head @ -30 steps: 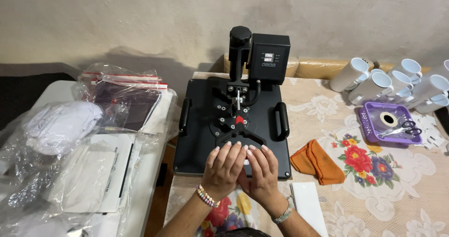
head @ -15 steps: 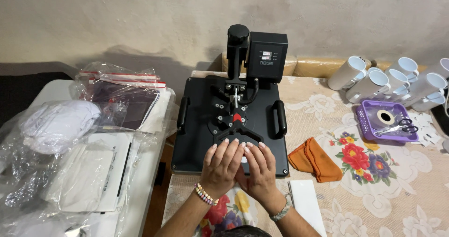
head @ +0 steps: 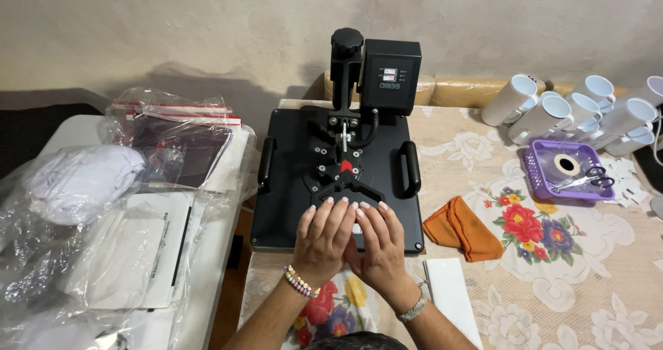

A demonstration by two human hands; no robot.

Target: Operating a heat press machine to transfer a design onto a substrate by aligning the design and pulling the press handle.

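Press handle (head: 343, 197) under both hands

White mugs (head: 579, 110) lying along the wall, purple tray (head: 537, 179) holding tape roll (head: 567, 164) and scissors (head: 584, 179), orange cloth (head: 461, 227) on floral tablecloth (head: 587, 267), bagged white fabric (head: 79, 182) at left

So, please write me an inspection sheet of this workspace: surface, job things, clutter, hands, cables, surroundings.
Surface: floral tablecloth on the table.
Job's things: black heat press, closed, control box at back.
Clutter: orange cloth; white mugs; purple tray with tape roll and scissors; bagged white goods at left.
Grippers: left hand and right hand flat on the press's front edge.
Cables: black cable on the press.
Surroundings: plain plaster wall.
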